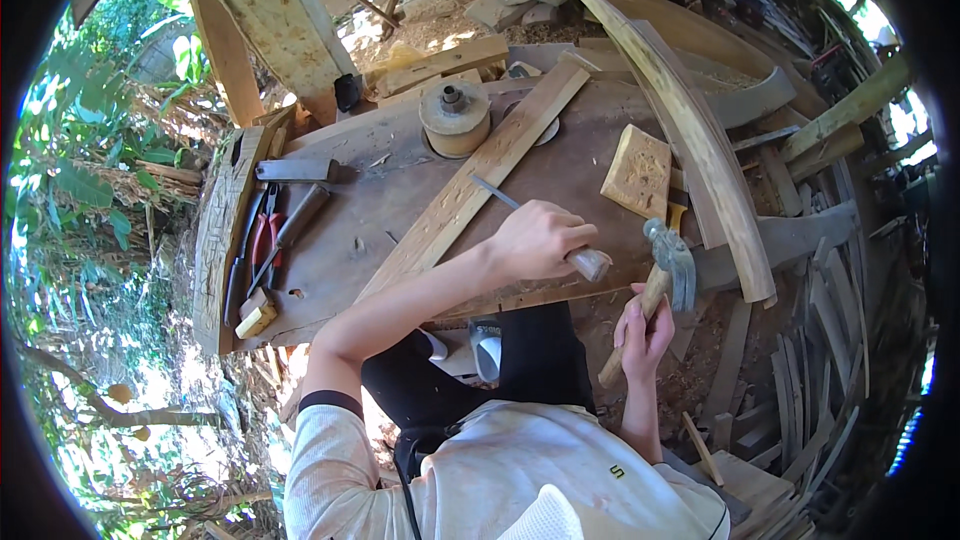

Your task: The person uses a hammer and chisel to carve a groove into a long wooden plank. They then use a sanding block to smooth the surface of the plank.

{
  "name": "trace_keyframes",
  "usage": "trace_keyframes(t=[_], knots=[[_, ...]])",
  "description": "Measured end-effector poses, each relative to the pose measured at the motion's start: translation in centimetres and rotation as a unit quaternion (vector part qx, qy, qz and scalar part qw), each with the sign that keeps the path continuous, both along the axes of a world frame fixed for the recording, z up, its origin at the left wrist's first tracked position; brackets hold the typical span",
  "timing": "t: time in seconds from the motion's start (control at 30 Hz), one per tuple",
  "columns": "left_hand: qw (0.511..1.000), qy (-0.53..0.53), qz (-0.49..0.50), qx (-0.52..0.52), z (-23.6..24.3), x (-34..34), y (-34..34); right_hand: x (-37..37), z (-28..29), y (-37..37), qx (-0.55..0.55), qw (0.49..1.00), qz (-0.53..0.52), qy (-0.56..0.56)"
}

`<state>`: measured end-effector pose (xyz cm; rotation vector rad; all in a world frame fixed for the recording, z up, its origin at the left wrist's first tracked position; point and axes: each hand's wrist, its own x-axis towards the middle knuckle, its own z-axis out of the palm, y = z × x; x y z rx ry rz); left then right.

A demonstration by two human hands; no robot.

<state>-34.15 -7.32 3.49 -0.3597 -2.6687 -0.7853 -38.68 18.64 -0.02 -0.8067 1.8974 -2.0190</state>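
My left hand (pixel 545 240) is closed around the wooden handle of a chisel (pixel 588 262). Its thin metal blade reaches up and left, with the tip over or on a long, narrow wooden board (pixel 525 130); whether it touches cannot be told. The board lies slantwise across the brown wooden workbench (pixel 380 185) and has small marks along its face. In my right hand (pixel 645 332) is a claw hammer (pixel 672 265), gripped by its wooden handle beyond the bench's near edge. The hammer's head is raised, to the right of the chisel handle.
Red-handled pliers (pixel 268 236), a mallet-like tool (pixel 300 218) and a small wooden block (pixel 257 315) lie at the bench's left end. A round wooden piece (pixel 455 118) stands farther back. Right are a square block (pixel 638 172), a long curved timber (pixel 690 130) and stacked scrap wood.
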Motion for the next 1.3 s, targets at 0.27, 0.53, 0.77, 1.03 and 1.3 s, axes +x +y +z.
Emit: trace_keyframes(t=[0.27,0.53,0.77,1.03,1.3], knots=[[0.988,0.143,-0.023,0.049,2.2,-0.5,1.0,0.5,-0.1,0.8,-0.015,0.997,0.011,-0.078],[0.983,0.179,-0.042,0.012,-0.4,-0.9,0.8,0.6,-1.0,1.0,-0.032,0.995,0.038,-0.081],[0.977,0.202,-0.046,0.045,-0.5,-0.5,0.8,1.2,-1.0,0.3,-0.030,0.996,0.019,-0.088],[0.974,0.184,-0.011,0.135,1.6,-0.6,0.6,1.0,-1.4,1.4,-0.046,0.998,0.051,0.000],[0.958,0.235,0.049,0.157,1.6,-0.5,0.5,2.8,0.3,2.8,-0.018,0.976,-0.006,0.218]])
